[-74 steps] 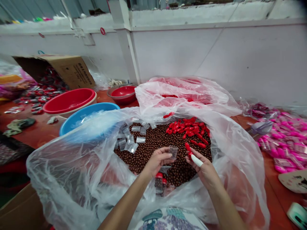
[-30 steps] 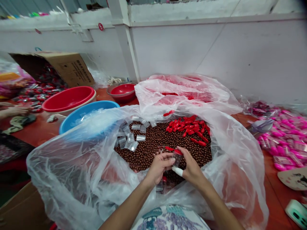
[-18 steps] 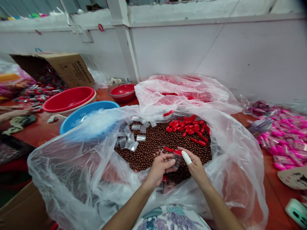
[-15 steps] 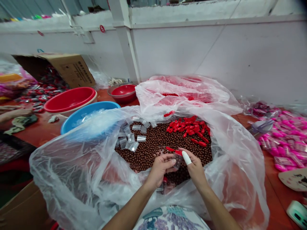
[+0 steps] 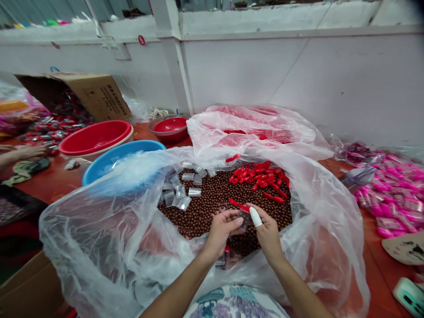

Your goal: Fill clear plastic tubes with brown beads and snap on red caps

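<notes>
My left hand is closed on a small clear plastic container, above a mass of small round brown balls. My right hand has a white cover on one finger. It pinches a red plastic piece against the container's upper end. Whether the piece is seated there I cannot tell. Several more clear containers lie on the balls to the left. A heap of red plastic pieces rests on the right. Close to my body, containers with red tops are partly hidden.
A clear plastic bag spreads around the balls. Blue and red basins stand at left, before a tipped carton. Another person's hand is at far left. Pink packages pile up at right.
Both hands stay almost in place around the container and the red piece. The view has shifted slightly, and the other person's hand at far left has moved a little.
</notes>
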The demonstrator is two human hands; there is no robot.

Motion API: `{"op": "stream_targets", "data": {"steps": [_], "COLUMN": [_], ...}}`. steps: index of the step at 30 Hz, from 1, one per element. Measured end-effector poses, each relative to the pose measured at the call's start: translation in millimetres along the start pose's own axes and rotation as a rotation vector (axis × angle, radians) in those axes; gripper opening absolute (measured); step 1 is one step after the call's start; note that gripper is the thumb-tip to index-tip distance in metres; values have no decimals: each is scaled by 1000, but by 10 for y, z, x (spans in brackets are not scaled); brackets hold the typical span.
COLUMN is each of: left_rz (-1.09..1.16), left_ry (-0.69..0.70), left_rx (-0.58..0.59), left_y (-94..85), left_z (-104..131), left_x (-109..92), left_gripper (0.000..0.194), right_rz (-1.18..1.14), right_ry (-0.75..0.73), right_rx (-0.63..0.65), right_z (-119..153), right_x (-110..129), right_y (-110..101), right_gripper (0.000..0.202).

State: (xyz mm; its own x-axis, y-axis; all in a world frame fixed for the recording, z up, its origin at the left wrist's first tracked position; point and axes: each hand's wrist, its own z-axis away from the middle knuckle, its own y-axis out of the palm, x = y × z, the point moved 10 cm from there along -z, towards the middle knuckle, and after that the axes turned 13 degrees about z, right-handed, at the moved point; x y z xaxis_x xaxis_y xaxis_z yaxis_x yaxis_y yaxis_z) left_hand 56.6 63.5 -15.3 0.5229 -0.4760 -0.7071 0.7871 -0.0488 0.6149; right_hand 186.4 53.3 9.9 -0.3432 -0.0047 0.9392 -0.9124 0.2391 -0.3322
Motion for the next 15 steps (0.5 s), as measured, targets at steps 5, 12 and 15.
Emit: {"op": "stream_targets", "data": {"steps": [5,12,15], "left_rz": [37,73,101], "left_ry": [-40,-13,-44], "left_rx": [23,67,93], "left_y": [-86,-188,-170], "left_z": [-28,-95,-89], "left_x": [12,-120,-119], "left_gripper": [32,29,27], "right_rz": [100,766,944], "right_ry": [-175,-232,-271], "right_rx": [196,134,182], "right_z": [-42,-209,-226], "right_x": [179,-229,-362], "right_y": [119,-110,-98], "right_gripper": [31,48,49]}}
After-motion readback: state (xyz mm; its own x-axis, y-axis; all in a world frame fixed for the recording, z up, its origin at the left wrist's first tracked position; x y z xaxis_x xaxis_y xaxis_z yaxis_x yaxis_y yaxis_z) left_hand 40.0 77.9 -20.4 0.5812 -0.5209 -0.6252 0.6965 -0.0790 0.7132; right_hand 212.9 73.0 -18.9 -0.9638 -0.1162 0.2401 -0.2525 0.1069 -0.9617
